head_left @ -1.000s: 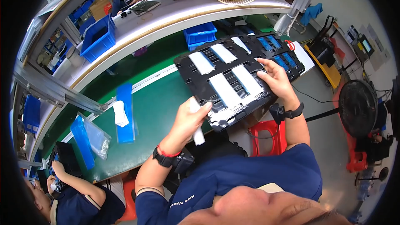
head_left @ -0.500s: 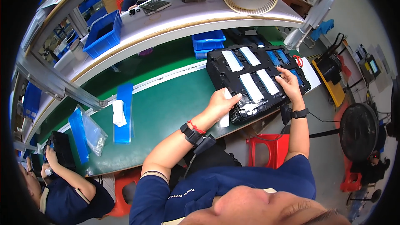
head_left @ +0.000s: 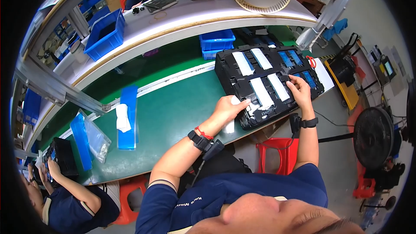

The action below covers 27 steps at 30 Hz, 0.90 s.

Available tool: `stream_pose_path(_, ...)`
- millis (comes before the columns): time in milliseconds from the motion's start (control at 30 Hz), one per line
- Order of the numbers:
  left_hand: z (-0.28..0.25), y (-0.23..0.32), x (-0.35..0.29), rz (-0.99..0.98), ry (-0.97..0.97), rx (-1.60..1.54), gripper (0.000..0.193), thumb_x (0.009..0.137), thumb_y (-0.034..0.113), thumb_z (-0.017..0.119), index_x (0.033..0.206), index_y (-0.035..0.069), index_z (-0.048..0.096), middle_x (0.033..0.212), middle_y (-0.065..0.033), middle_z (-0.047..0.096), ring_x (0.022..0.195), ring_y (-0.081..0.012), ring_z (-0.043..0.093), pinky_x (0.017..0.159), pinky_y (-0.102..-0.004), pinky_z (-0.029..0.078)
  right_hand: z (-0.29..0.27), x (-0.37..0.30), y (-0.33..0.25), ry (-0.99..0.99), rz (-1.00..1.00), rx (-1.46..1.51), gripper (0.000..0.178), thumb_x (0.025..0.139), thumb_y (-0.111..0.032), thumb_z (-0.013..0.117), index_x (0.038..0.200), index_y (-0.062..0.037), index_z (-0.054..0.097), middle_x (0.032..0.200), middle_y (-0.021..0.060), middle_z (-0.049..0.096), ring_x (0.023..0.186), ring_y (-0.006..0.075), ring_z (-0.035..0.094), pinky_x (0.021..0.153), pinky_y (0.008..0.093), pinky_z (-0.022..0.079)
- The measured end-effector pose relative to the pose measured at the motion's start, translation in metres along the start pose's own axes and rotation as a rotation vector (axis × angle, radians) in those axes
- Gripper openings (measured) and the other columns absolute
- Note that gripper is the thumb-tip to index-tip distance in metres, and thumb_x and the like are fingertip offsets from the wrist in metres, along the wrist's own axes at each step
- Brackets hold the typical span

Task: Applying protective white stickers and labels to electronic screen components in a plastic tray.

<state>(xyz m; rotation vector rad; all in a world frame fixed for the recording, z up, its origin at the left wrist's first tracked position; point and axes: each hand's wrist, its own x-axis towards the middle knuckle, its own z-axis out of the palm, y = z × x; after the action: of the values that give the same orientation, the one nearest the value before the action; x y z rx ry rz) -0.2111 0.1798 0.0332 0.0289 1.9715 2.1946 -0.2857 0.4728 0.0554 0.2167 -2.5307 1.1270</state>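
Four white strips (head_left: 260,92) lie on the black case (head_left: 256,74), which sits on the green bench (head_left: 173,125) between the two hands' fingers. The left hand (head_left: 228,107) rests its thumb on the case's near-left corner; whether its fingers pinch anything, I cannot tell. The right hand (head_left: 302,91), at the case's right part, has thumb and forefinger slightly spread. Beyond the left fingers stands a blue bin (head_left: 216,42).

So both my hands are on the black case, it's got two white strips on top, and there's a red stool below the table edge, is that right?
Not quite: the head view shows four white strips on top, not two. Your left hand and right hand are on the black case, and the red stool is there.
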Motion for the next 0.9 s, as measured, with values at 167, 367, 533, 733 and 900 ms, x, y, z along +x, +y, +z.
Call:
stream_pose_path(167, -0.005, 0.005, -0.009, -0.018, 0.046, 0.175, 0.031, 0.081, 0.031, 0.072, 0.072, 0.003, 0.061, 0.066, 0.0010, 0.060, 0.061, -0.0050, 0.051, 0.054, -0.0245, 0.043, -0.004, -0.002, -0.011, -0.005, -0.044, -0.111, 0.032, 0.078, -0.020, 0.071, 0.104, -0.0032, 0.067, 0.077, 0.0060, 0.062, 0.066, 0.0119, 0.056, 0.062, 0.0247, 0.046)
stream_pose_path(367, -0.019, -0.006, -0.032, -0.033, 0.014, 0.224, 0.033, 0.083, 0.031, 0.070, 0.068, 0.005, 0.057, 0.060, 0.0024, 0.054, 0.055, -0.0045, 0.045, 0.050, -0.0231, 0.038, -0.034, -0.023, 0.066, 0.637, 0.339, 0.051, 0.053, 0.077, -0.033, 0.074, 0.113, 0.0035, 0.058, 0.096, 0.0108, 0.063, 0.081, 0.0168, 0.059, 0.073, 0.0262, 0.048)
stream_pose_path(533, -0.019, -0.016, -0.047, 0.014, 0.069, 0.281, 0.031, 0.080, 0.028, 0.073, 0.071, 0.004, 0.057, 0.059, 0.0025, 0.052, 0.055, -0.0063, 0.046, 0.050, -0.0242, 0.039, -0.040, -0.029, 0.077, 0.359, 0.869, 0.804, 0.090, 0.070, -0.052, 0.073, 0.134, -0.0001, 0.039, 0.141, 0.0199, 0.037, 0.132, 0.0374, 0.028, 0.096, 0.0670, 0.024)
stream_pose_path(733, 0.019, -0.004, -0.064, 0.905, 0.173, 0.889, 0.044, 0.068, 0.025, 0.080, 0.102, 0.005, 0.059, 0.106, -0.0174, 0.056, 0.063, -0.0255, 0.060, 0.054, -0.0319, 0.050, -0.032, -0.010, 0.125, 0.537, 0.654, 0.793, 0.070, 0.072, -0.036, 0.074, 0.125, 0.0001, 0.046, 0.122, 0.0157, 0.053, 0.111, 0.0304, 0.050, 0.090, 0.0491, 0.038)
stream_pose_path(900, 0.018, -0.019, -0.049, 0.854, 0.090, 1.122, 0.064, 0.066, 0.029, 0.080, 0.123, 0.012, 0.055, 0.134, -0.0193, 0.044, 0.068, -0.0262, 0.063, 0.055, -0.0323, 0.052, -0.032, 0.000, 0.128, 0.564, 0.462, 0.851, 0.046, 0.071, -0.015, 0.069, 0.111, 0.0018, 0.052, 0.101, 0.0107, 0.060, 0.088, 0.0211, 0.060, 0.070, 0.0287, 0.050)
